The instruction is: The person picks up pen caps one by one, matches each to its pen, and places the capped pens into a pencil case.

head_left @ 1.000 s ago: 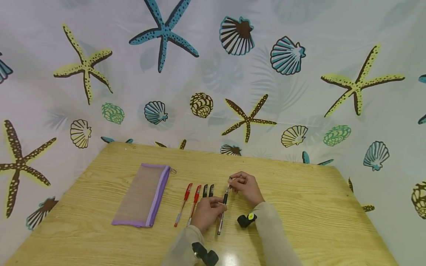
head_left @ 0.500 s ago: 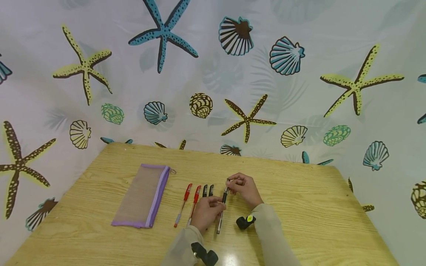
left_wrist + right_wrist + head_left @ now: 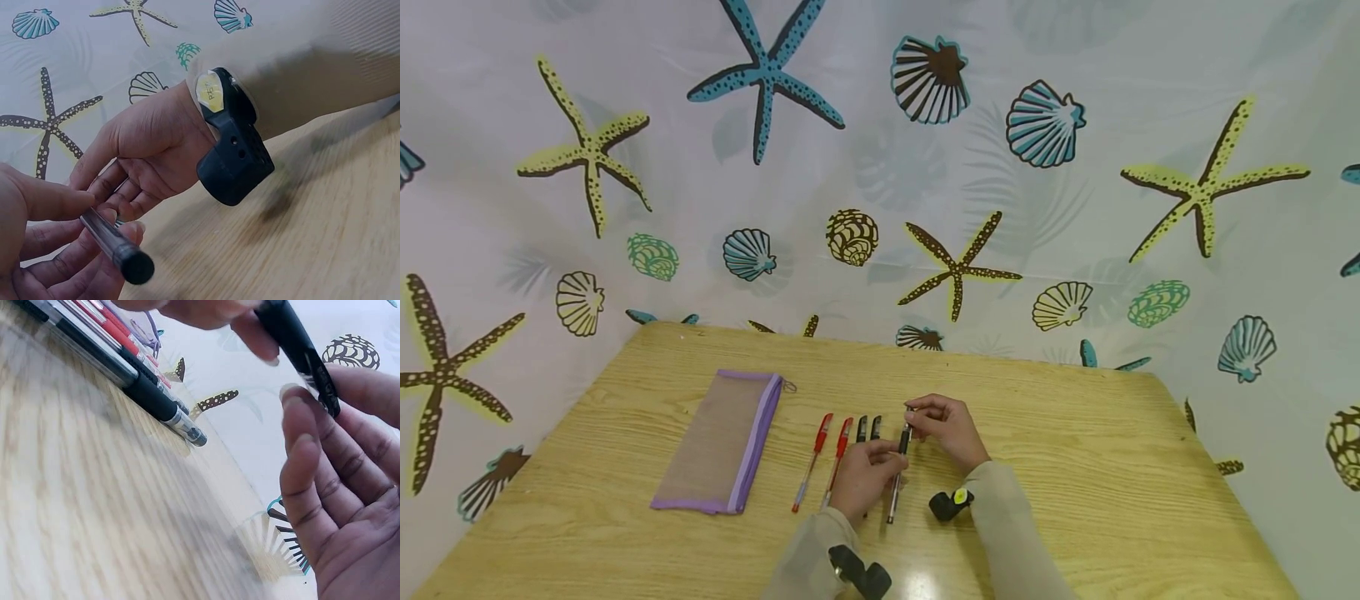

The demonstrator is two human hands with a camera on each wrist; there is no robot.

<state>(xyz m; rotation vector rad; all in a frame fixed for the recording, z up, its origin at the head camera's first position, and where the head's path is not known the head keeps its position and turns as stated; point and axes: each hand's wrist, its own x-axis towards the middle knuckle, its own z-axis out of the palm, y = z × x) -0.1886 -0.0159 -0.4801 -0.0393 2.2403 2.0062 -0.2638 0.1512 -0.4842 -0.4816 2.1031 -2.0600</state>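
A clear-barrelled gel pen (image 3: 894,496) with black parts is held tilted above the table between both hands. My left hand (image 3: 865,482) pinches its barrel between thumb and fingers; the barrel's dark end (image 3: 134,262) points out below those fingers in the left wrist view. At the pen's upper end, my right hand (image 3: 951,429) pinches the black cap (image 3: 322,387), which has a clip and faint lettering. To the left lie two black-capped pens (image 3: 862,429), partly hidden by my left hand. Two red-capped pens (image 3: 808,467) lie beyond them.
A tan mesh pouch (image 3: 718,442) with purple edging lies on the left of the wooden table (image 3: 1112,483). Behind the table hangs a pale curtain (image 3: 820,183) printed with starfish and shells. Each wrist wears a black camera (image 3: 951,504).
My right hand has shifted slightly left and toward me. The cap end now sits closer to the left hand, with less of the silvery section showing. The pens on the table have not moved.
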